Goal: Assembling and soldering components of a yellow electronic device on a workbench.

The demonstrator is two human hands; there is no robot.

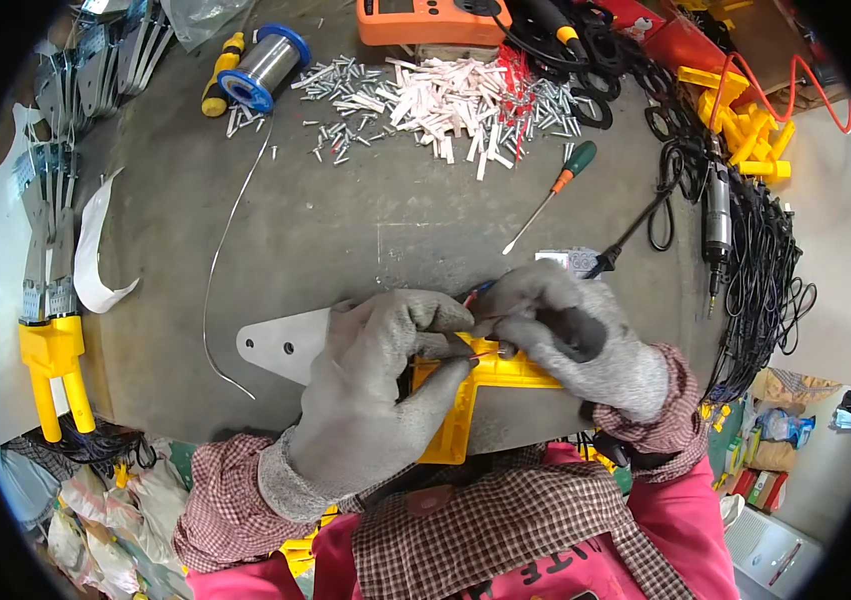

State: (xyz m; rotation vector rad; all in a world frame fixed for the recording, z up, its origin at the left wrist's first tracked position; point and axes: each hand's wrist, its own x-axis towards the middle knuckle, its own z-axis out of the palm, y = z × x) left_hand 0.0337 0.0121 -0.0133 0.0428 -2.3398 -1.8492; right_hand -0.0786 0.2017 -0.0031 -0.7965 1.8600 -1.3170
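Note:
Both my hands wear grey gloves and meet over a yellow plastic housing [457, 425] at the table's near edge. My left hand [370, 365] is closed in a pinch, its thumb and fingertips at a thin red wire [486, 353]. From the right, my right hand [585, 340] has its fingers pinched at the same wire, just above the housing. The gloves hide part of the wire and the exact grip. A flat grey metal plate [288, 346] with two holes sticks out to the left from under my left hand.
Solder wire trails from a blue-rimmed spool [265, 68] beside a yellow screwdriver [222, 75]. Screws and white sleeves [445, 100] lie heaped before an orange meter [433, 22]. A green-handled screwdriver [550, 195], a soldering iron [625, 245], a power screwdriver [717, 215] and black cables [760, 270] sit rightward.

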